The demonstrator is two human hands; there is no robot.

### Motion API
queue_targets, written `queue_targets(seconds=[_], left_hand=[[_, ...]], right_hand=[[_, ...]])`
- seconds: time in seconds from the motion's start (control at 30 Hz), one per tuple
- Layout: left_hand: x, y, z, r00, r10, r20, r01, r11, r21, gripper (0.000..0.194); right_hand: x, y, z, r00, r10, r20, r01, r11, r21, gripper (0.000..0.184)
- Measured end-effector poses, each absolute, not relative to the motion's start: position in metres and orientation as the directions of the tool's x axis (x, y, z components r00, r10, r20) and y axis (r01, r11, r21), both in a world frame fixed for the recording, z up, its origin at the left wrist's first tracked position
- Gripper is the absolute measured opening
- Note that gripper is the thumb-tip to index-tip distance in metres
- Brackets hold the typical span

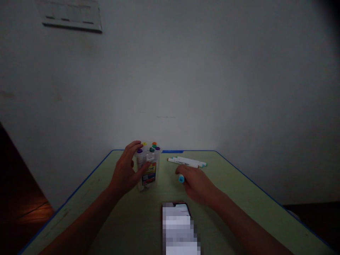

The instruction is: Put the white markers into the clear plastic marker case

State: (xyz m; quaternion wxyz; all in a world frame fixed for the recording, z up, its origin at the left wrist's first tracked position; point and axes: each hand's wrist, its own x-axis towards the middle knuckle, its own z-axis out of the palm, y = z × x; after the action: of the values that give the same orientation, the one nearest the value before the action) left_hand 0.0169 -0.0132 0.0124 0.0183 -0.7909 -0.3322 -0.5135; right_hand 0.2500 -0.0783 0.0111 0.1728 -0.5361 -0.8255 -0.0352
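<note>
While the pale wall (212,71) is forming the backdrop, the green counter (138,223) with blue edging is carrying all items under review. Left of centre, a clear plastic marker case (149,177) is standing roughly upright, its coloured caps (139,151) showing at the top. The left hand (124,175) is clasping this case, thumb crossing the front and fingers wrapping the far side near the rim. As the case is looking tall and narrow, good practice is probably calling for firm, level pressure, with no squeezing of the walls.

Nearest the viewer, a smartphone (180,230) is lying between the forearms, well apart from the case.

The right hand (198,182) is gripping a blue-ended marker (181,178), that end pointing towards the viewer; holding by the barrel is likely offering better control than holding by a cap. Just beyond, three white markers (191,161) are lying close together; whether the knuckles are touching them is not determinable. A careless sweep is risking rolling them.
</note>
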Motion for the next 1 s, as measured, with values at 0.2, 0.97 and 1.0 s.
queue_targets(seconds=[0.2,0.97,1.0], left_hand=[[0.017,-0.012,0.012,0.253,0.507,0.824,0.56,-0.771,0.303,0.043],[0.016,-0.009,0.011,0.261,0.493,0.83,0.565,-0.775,0.283,0.042],[0.016,-0.009,0.011,0.26,0.494,0.83,0.566,-0.774,0.284,0.043]], right_hand=[[0.241,-0.09,0.016,-0.384,0.554,0.738,0.751,0.652,-0.099,0.015],[0.227,-0.1,0.027,-0.275,0.294,0.915,0.767,0.641,0.025,0.026],[0.227,-0.1,0.027,-0.276,0.293,0.916,0.769,0.639,0.027,0.026]])
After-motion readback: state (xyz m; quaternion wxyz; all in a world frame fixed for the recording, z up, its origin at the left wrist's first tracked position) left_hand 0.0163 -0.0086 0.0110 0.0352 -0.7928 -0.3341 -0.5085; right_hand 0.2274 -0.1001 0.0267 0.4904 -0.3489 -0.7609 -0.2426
